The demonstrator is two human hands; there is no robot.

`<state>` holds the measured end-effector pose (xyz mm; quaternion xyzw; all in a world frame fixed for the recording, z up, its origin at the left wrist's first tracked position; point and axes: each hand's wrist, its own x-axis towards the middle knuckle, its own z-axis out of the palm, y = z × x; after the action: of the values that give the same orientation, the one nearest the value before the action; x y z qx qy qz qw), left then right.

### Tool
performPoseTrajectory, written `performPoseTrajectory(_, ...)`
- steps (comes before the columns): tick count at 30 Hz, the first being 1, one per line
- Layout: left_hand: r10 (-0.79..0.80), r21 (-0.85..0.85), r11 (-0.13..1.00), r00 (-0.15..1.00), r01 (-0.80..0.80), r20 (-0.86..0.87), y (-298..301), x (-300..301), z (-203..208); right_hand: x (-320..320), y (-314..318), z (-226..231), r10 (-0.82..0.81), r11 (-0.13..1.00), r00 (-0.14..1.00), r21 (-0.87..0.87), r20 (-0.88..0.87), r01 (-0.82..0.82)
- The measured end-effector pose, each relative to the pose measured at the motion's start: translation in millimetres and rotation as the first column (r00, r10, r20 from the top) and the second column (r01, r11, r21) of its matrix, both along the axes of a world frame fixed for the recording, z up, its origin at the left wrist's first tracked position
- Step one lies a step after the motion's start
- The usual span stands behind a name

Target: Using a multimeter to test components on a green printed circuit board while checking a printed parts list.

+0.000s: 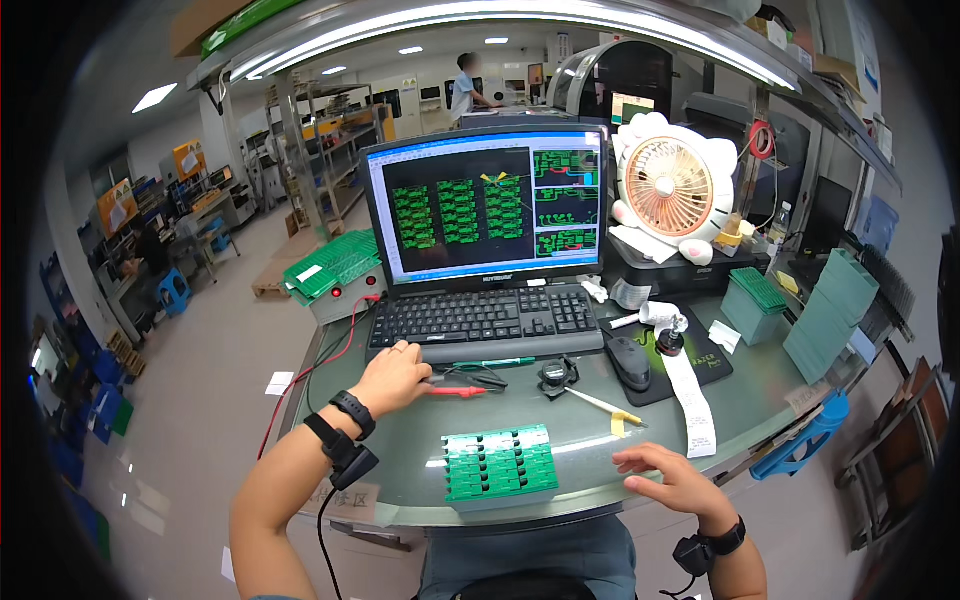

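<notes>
My left hand (395,380) is at the keyboard's near left corner, fingers bent and closed round the back ends of two test probes. The red test probe (460,392) lies pointing right along the desk; the black test probe (468,377) is just beyond it. My right hand (665,478) hovers by the desk's near edge, fingers apart and holding nothing. Between my hands, nearer to me, a stack of green circuit boards (500,465) sits on the desk. Each wrist wears a black strap with a small device.
Behind the keyboard (490,314) stands a monitor (485,205) showing board layouts. To the right are a mouse (628,362), a paper strip (690,405), a white fan (672,185) and a green board stack (757,300). More green boards (335,265) lie left, on a box. A person (465,90) stands far back.
</notes>
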<state>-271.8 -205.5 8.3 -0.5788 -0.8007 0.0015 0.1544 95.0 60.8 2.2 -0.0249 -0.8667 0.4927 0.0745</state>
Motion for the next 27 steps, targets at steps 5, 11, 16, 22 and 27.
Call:
performPoseTrajectory(5,0.094,0.166,0.930,0.647,-0.329,0.757,0.7,9.1,29.2,-7.2,-2.6,5.4,-0.039,0.997,0.998,-0.066,0.042,0.042)
performPoseTrajectory(11,-0.383,0.238,0.752,-0.114,-0.615,0.916,-15.9,5.3,32.2,-52.1,-14.6,49.1,0.075,0.997,0.996,0.020,-0.045,-0.074)
performPoseTrajectory(16,-0.541,0.290,0.783,-0.374,-0.550,0.753,-8.3,23.4,29.6,-118.9,-39.5,82.9,0.201,0.972,0.979,0.121,0.034,-0.204)
performPoseTrajectory(22,-0.473,0.314,0.845,-0.332,-0.434,0.816,-19.4,27.7,38.4,-196.3,-65.3,115.9,0.280,0.803,0.949,0.505,0.145,-0.315)
performPoseTrajectory(27,-0.642,0.336,0.741,-0.466,-0.581,0.609,-37.9,12.5,21.0,-254.5,-58.6,82.3,0.351,0.658,0.915,0.644,0.197,-0.391)
